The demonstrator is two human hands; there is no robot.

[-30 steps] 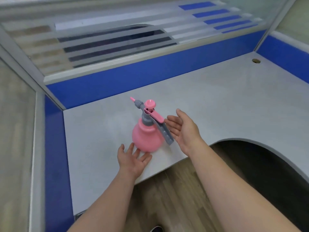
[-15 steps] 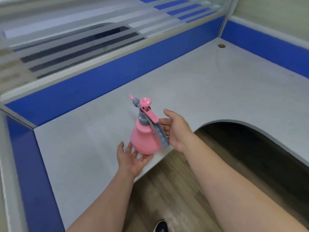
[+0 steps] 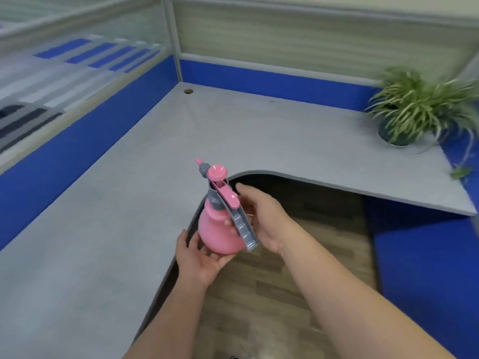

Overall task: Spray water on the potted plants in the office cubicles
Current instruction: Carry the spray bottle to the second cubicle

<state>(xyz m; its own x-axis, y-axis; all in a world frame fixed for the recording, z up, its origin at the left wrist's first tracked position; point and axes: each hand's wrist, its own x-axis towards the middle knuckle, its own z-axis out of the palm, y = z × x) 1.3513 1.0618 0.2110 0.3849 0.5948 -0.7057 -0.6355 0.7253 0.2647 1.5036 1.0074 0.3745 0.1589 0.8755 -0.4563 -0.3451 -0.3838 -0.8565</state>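
A pink spray bottle (image 3: 216, 229) with a grey trigger handle and a pink pump knob is held upright above the desk's inner edge. My left hand (image 3: 201, 257) cups it from underneath. My right hand (image 3: 261, 216) wraps the grey handle from the right, its fingertips showing on the bottle's body. The nozzle points up and to the left. A potted plant (image 3: 414, 107) with long striped green leaves stands in a dark round pot at the desk's far right corner, well away from the bottle.
The grey L-shaped desk (image 3: 259, 130) has a curved cut-out with wood floor (image 3: 274, 281) below it. Blue partition panels (image 3: 77, 141) with frosted glass above ring the desk. A cable hole (image 3: 188, 91) sits in the far corner.
The bottle stood on the desk with both hands near it; now both hands hold it lifted off the desk. The view has swung right, bringing the potted plant into sight.
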